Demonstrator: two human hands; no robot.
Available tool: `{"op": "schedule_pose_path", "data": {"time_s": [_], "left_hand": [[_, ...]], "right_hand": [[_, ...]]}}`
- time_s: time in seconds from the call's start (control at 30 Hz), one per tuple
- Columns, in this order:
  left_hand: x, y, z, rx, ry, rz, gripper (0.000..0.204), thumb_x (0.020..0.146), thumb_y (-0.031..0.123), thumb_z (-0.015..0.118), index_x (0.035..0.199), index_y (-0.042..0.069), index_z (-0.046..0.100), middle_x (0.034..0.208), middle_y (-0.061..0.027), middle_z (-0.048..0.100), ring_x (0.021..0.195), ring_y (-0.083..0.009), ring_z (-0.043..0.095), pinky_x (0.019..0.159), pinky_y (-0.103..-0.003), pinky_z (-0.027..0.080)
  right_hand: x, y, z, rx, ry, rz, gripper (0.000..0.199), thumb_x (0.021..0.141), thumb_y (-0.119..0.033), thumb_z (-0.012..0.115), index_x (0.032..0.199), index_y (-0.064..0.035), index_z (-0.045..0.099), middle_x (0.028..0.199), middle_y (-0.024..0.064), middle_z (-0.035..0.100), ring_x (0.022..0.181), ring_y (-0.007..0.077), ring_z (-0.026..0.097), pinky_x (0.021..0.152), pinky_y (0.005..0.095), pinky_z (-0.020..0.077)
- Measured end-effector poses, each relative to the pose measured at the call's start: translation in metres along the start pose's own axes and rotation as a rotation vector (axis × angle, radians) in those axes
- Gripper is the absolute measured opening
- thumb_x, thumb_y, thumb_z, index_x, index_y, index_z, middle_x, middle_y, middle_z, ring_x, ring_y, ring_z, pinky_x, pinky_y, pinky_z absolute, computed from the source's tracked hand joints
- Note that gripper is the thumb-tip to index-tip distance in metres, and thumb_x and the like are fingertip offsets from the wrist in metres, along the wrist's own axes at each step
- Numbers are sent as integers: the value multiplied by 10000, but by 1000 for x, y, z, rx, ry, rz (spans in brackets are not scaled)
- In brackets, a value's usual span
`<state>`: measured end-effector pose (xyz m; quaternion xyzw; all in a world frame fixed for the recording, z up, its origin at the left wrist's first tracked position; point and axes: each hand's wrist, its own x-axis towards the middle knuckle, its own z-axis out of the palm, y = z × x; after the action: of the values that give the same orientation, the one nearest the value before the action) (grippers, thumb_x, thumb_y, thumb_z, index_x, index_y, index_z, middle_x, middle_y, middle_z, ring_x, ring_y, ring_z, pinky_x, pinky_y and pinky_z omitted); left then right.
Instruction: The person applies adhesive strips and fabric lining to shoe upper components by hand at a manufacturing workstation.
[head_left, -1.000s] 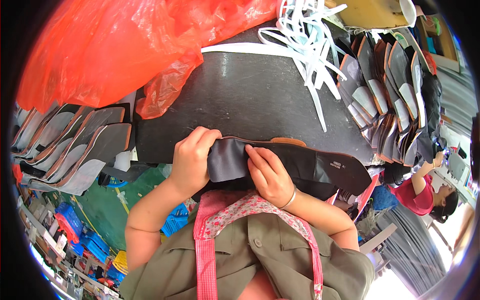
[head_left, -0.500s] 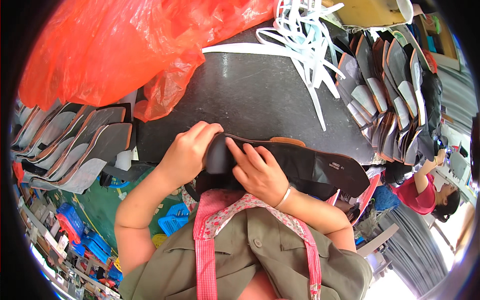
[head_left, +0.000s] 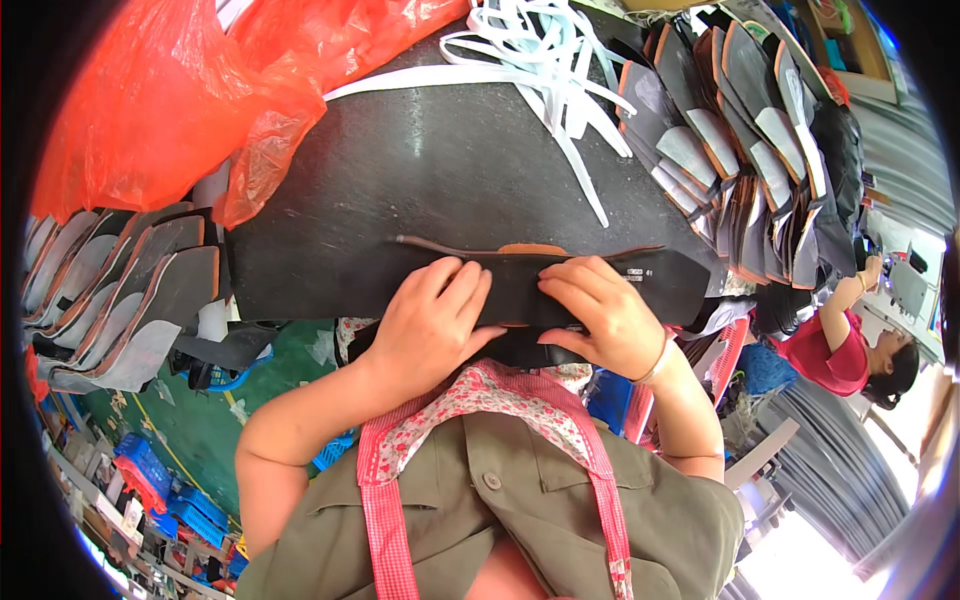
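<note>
A black leather shoe upper [head_left: 515,285] lies lengthwise across the near edge of the black table [head_left: 370,190]. A brown strip shows along its far edge, and small pale print sits near its right end. My left hand [head_left: 425,315] grips it left of the middle, fingers on top and thumb at the near edge. Right of the middle, my right hand [head_left: 610,315] holds it the same way, fingertips pressed on the leather. The two hands are apart, with flat leather between them. Its underside and part of the near edge are hidden.
Stacked black-and-grey shoe pieces stand at the left [head_left: 165,310] and at the right [head_left: 720,130]. A red plastic bag [head_left: 160,110] covers the far left. Tangled white tape [head_left: 560,70] lies at the back. A person [head_left: 830,350] sits at the far right.
The folded left end of the upper has been laid out flat. My left hand has shifted onto its top, and my right hand has moved right along it.
</note>
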<state>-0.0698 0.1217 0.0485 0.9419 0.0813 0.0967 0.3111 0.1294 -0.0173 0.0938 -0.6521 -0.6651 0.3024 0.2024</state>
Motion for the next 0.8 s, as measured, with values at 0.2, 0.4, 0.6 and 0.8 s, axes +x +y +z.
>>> {"op": "schedule_pose_path", "data": {"time_s": [0.2,0.4,0.6,0.8], "left_hand": [[27,2,8,-205,-123,52,381,770,194,735,1048,-56,656,1026,-150,589,984,-302,567,875,-394,492],[33,3,1,-247,-233,28,381,718,197,772,1052,32,689,1063,-119,574,1000,-295,552,873,-389,504],[29,6,-3,-7,-287,189,420,686,203,772,1069,52,688,1151,-102,556,1062,-294,534,887,-393,518],[22,7,6,134,-158,249,380,682,128,673,1044,14,681,1126,-115,582,1050,-286,553,874,-379,529]], "right_hand": [[-7,12,10,40,60,-58,348,688,-101,766,966,66,639,1103,167,603,1040,338,570,913,406,486],[-8,26,17,196,174,-19,159,741,-26,733,880,34,686,1025,140,648,911,307,615,804,393,509],[-1,32,9,210,98,-60,160,745,-47,752,891,6,713,1039,132,644,886,280,611,780,387,505],[-5,23,8,147,2,-144,289,666,-110,798,911,2,696,1162,133,560,1027,318,535,873,388,481]]}}
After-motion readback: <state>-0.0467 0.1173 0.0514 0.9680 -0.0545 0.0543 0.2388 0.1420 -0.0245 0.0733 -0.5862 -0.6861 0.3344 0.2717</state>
